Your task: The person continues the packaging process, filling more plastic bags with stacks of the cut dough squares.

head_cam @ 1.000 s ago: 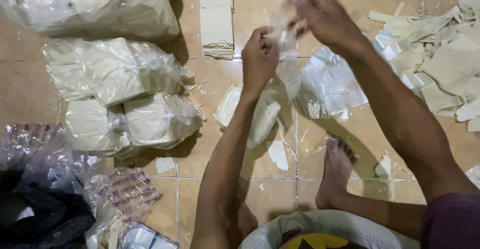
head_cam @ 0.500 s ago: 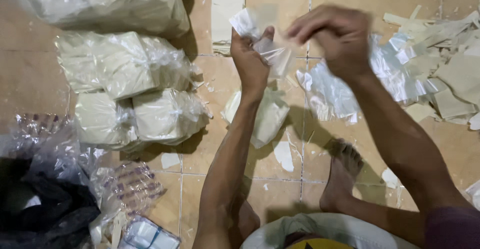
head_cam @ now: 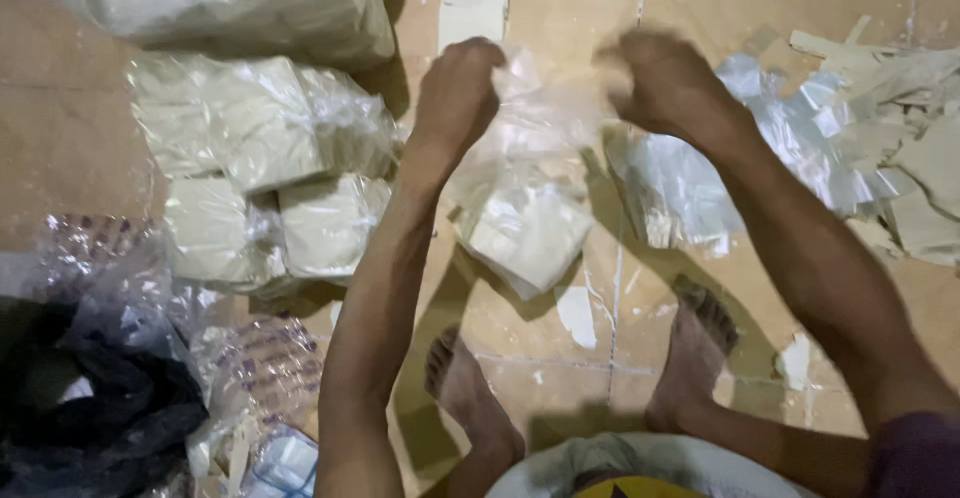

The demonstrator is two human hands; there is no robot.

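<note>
Head view: wrapped white bundles (head_cam: 260, 178) lie at nine o'clock on the floor (head_cam: 80, 138). The left hand (head_cam: 458, 93) pinches a clear bag (head_cam: 525, 198) at centre; the blurred right hand (head_cam: 672, 86) looks closed, seemingly on its rim.

Your left hand (head_cam: 458, 93) and right hand (head_cam: 668, 83) grip the plastic bag (head_cam: 525, 203) hanging between your fingers. Left of them lie stacked packets (head_cam: 260, 168); right, a scrap pile (head_cam: 900, 148); below, your feet (head_cam: 690, 348).
</note>
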